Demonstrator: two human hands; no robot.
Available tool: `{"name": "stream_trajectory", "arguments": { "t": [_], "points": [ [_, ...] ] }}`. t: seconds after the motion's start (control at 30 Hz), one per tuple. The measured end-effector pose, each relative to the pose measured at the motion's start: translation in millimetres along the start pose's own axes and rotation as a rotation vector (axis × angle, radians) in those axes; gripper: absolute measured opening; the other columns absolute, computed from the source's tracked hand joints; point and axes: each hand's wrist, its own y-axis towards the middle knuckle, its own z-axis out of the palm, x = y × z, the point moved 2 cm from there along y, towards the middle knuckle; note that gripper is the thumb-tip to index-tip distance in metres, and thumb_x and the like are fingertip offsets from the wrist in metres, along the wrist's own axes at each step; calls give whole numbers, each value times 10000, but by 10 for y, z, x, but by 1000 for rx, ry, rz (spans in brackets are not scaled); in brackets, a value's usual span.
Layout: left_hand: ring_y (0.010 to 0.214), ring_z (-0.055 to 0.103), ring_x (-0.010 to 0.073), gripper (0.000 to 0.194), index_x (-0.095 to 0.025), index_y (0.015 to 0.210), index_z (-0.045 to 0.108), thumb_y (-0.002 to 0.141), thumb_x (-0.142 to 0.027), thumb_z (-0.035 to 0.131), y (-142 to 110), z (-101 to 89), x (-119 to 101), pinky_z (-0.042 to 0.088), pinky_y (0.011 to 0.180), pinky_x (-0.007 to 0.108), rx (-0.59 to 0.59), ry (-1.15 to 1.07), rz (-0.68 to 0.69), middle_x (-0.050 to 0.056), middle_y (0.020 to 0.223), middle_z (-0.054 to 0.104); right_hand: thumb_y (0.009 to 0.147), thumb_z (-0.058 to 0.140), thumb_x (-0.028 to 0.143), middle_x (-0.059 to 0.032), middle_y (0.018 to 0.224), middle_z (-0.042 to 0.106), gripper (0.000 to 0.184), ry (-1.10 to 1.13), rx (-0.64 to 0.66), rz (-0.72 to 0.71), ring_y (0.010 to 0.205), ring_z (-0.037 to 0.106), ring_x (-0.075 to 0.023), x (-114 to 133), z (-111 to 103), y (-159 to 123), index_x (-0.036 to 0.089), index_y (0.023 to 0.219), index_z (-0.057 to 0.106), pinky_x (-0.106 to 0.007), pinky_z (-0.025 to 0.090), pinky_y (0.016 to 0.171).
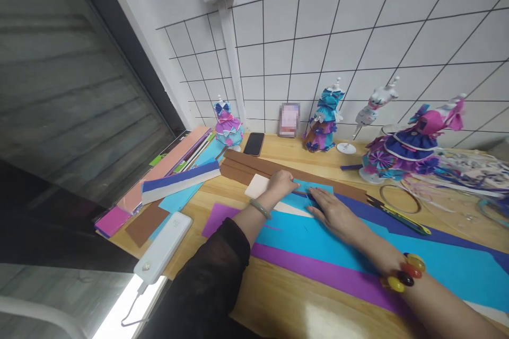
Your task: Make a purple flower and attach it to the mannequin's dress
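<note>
At 4 o'clock from view centre | partly covering blue strip (319,184) with flat, thumb-spread right hand (329,211) | curling left hand (281,184) at its 9 o'clock end, pinch impossible to tell | could skew it or drag sheet (294,233) at 6 o'clock through uneven pressure

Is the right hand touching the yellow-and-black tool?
Apart. The head view shows the dark blue sheet between the right hand and the yellow-and-black tool.
</note>
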Motion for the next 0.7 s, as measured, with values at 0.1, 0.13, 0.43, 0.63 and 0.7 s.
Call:
{"name": "stream_trajectory", "arguments": {
  "t": [0.1, 0.13, 0.43, 0.63, 0.7],
  "points": [
    [457, 395, 110, 308, -184, 417, 433, 555, -327, 668, 25, -14, 10, 291, 506, 237, 11, -11, 1, -46, 377, 344, 867, 327, 492, -151, 1332, 440, 600, 7, 55, 16, 1251, 356, -264, -27, 83, -57, 105, 1320, 398, -446, 304, 1021],
    [450, 403, 109, 268, -183, 441, 458, 562, -306, 663, 29, -28, 11, 304, 507, 234, 12, -16, 0, -48, 377, 358, 866, 320, 502, -145, 1340, 431, 606, 7, 68, 17, 1261, 341, -261, -42, 92, -67, 110, 1323, 395, -448, 293, 1027],
    [1043, 485, 206, 241, -176, 979, 576, 758, -167, 480, -461, -91, -228, 338, 914, 307, -119, 17, 235, 98, 1021, 593, 865, 326, 506, -140, 1334, 439, 599, 14, 36, -9, 1257, 350, -250, -97, 112, -68, 115, 1311, 413, -448, 282, 1039],
    [1188, 395, 214, 358, -160, 1145, 498, 820, -138, 351, -772, 98, -198, 301, 976, 340, -16, 310, 555, 112, 1220, 511, 877, 309, 482, -134, 1339, 434, 572, 40, 30, -2, 1251, 361, -247, -134, 144, -83, 139, 1328, 386, -449, 296, 1030],
    [1192, 401, 198, 388, -164, 1178, 480, 817, -133, 342, -756, 92, -140, 297, 982, 322, -13, 319, 576, 106, 1240, 505, 881, 301, 470, -128, 1348, 425, 566, 63, 46, 19, 1246, 370, -237, -166, 140, -85, 150, 1344, 358, -435, 302, 1029]
  ]
}}
